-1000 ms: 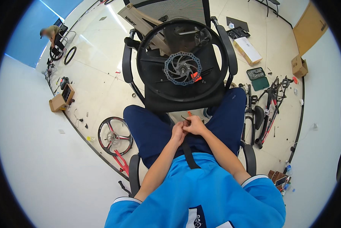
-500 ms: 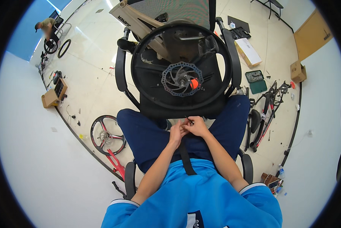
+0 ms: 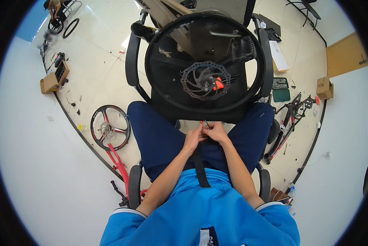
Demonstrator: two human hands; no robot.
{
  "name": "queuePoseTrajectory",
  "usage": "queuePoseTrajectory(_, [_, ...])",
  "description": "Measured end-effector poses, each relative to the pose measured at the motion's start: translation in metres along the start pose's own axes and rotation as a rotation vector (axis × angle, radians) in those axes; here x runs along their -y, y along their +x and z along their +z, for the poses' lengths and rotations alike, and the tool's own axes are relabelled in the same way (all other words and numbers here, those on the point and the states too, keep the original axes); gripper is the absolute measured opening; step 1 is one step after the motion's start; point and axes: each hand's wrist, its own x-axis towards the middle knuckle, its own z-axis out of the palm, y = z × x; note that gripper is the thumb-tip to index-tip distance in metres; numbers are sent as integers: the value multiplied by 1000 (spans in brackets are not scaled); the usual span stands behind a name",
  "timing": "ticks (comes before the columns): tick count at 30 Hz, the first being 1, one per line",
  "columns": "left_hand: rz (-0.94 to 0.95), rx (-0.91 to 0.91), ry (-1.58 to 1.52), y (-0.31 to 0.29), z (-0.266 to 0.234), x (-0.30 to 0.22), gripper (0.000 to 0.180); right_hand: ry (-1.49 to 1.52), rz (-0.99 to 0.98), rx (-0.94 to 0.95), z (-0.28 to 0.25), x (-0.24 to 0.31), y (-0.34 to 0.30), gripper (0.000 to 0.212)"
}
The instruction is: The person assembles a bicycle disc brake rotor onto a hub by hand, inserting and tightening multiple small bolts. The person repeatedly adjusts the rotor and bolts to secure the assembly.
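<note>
"In the head view, where's the thin dark rod [image 3: 207, 124]?"

"At the right hand [image 3: 217, 132], the nearer one, apparently pinched in closed fingertips. Its long axis points forward, slightly left, toward the brake rotor [image 3: 200, 84]."

"Left hand [image 3: 193, 138]?"

"Fingers curled, meeting the right's; can't tell whether they grip anything."

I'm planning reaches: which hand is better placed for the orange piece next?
Probably the right hand: it looks nearer the orange piece, though it seems to hold a thin dark piece. The left hand sits farther left.
</note>
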Motion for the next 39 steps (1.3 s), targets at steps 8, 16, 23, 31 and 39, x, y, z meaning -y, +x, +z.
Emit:
queuePoseTrajectory(8, [92, -31, 40, 4, -13, 16, 50, 51, -91, -60, 14, 9, -10, 22])
queuePoseTrajectory(16, [258, -97, 90, -33, 12, -33, 26, 145, -265, -249, 14, 63, -52, 14])
queuePoseTrajectory(23, [291, 28, -134, -66, 38, -91, 28, 222, -432, -229, 4, 121, -69, 10])
queuePoseTrajectory(31, [508, 39, -136, -59, 49, -120, 25, 216, -592, -337, -11, 162, -77, 11])
queuePoseTrajectory(39, [566, 134, -123, -42, 58, -166, 35, -164, -726, -380, -34, 203, -59, 13])
